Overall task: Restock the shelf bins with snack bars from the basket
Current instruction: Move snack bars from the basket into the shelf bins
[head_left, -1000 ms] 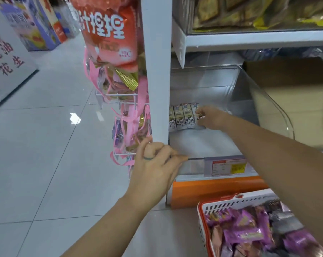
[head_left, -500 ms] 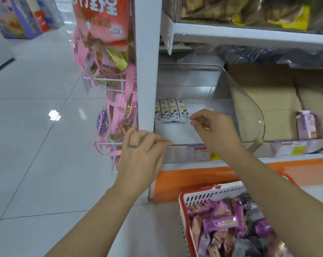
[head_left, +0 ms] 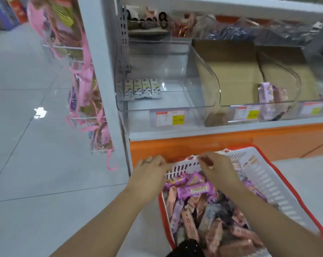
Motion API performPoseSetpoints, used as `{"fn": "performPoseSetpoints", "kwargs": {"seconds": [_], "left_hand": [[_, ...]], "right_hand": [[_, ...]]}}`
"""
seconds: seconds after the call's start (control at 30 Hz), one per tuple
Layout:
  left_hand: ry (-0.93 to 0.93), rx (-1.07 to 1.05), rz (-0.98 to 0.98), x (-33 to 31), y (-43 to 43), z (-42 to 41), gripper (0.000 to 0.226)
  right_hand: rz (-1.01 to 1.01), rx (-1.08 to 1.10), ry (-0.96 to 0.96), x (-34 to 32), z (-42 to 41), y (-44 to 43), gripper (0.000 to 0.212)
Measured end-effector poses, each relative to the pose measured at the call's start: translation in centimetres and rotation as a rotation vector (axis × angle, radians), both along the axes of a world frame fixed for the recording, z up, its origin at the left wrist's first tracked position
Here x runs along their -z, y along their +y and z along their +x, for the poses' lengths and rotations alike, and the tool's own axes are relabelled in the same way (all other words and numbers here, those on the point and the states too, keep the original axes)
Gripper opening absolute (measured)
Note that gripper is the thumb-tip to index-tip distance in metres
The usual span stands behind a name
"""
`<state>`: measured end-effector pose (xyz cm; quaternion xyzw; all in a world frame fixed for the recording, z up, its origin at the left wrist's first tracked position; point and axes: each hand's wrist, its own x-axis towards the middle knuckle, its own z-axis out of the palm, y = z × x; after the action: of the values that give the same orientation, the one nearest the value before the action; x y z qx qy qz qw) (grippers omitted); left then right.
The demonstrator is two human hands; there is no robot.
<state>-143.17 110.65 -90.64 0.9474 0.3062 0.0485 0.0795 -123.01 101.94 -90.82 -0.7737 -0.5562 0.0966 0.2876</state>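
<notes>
- We are looking at the snack bars (head_left: 193, 190) heaped in the basket (head_left: 264, 179). Purple, pink and brown wrappers are pointing every way. The topmost purple one is lying with its long axis running left to right.
- The basket, white with a red rim, is sitting on the floor at the near right, just in front of the shelf's orange base (head_left: 222, 142).
- We are curling our left hand (head_left: 149, 172) around the basket's far left corner, fingers bent against the rim, with a ring (head_left: 148, 161) showing on one finger.
- Our right hand (head_left: 219, 170) is reaching over the heap, its fingertips pinching the far rim.
- In the shelf above, a short row of pale bars (head_left: 141, 89) is lying at the far left of the clear bin (head_left: 175, 108). They are side by side, their long axes running near to far.
- A price tag (head_left: 170, 118) is sitting on that bin's near wall.
- To the right, neighbouring clear bins are holding cardboard liners (head_left: 231, 71), and purple packets (head_left: 266, 93) are standing in one of them.
- Left of the white shelf upright (head_left: 99, 71), packs tied with pink ribbons (head_left: 83, 78) are hanging on wire racks.
- Pale grey floor tiles (head_left: 36, 164) are stretching away to the left, one catching a bright reflection.
</notes>
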Motion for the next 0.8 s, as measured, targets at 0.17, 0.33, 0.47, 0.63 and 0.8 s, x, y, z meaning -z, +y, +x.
{"fn": "performPoseSetpoints", "kwargs": {"seconds": [0.17,0.33,0.47,0.63,0.8], "left_hand": [[0.409,-0.045,-0.431,1.9,-3.2,1.1,0.037],[0.267,-0.188,-0.531,1.9,-6.2,1.1,0.034],[0.177,-0.287,-0.601,1.1,-7.7,0.2,0.037],[0.188,-0.330,-0.608,-0.7,-8.5,0.1,0.041],[0.138,-0.339,-0.572,-4.4,-9.2,0.1,0.039]], "right_hand": [[-0.700,-0.078,-0.008,7.3,2.0,-5.4,0.025],[-0.896,-0.133,0.073,9.5,2.0,-6.8,0.034],[-0.940,-0.130,0.169,9.6,0.7,-7.2,0.040],[-0.795,-0.063,0.148,8.1,0.0,-7.9,0.034],[-0.555,-0.125,0.086,2.5,1.0,-8.5,0.029]]}}
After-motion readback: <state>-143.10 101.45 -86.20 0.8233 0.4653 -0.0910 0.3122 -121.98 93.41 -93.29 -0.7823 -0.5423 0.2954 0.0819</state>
